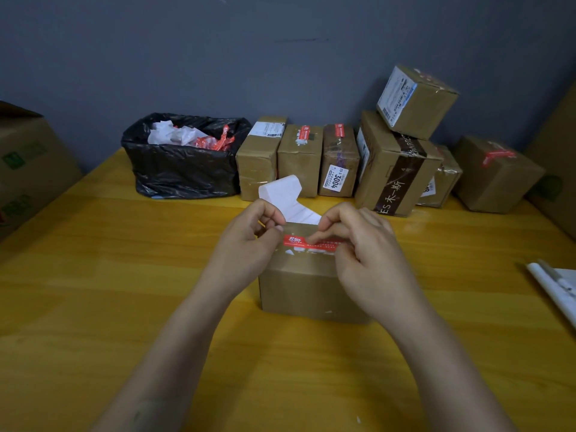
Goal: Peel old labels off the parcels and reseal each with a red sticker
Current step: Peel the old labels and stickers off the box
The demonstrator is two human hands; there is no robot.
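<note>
A small brown cardboard parcel [307, 288] stands on the yellow table in front of me. A red sticker [297, 240] with white print lies across its top, with white label scraps just below it. My left hand [249, 241] pinches a white strip of backing paper [286, 194] that curls up behind the parcel. My right hand [361, 244] presses its fingertips on the right part of the red sticker. The sticker's right end is hidden under those fingers.
A black bin bag [184, 169] with white and red scraps sits at the back left. Several brown parcels [339, 160] line the back wall, one stacked tilted [416, 101]. A large carton [28, 163] stands far left. White paper sheets [558, 288] lie at the right edge.
</note>
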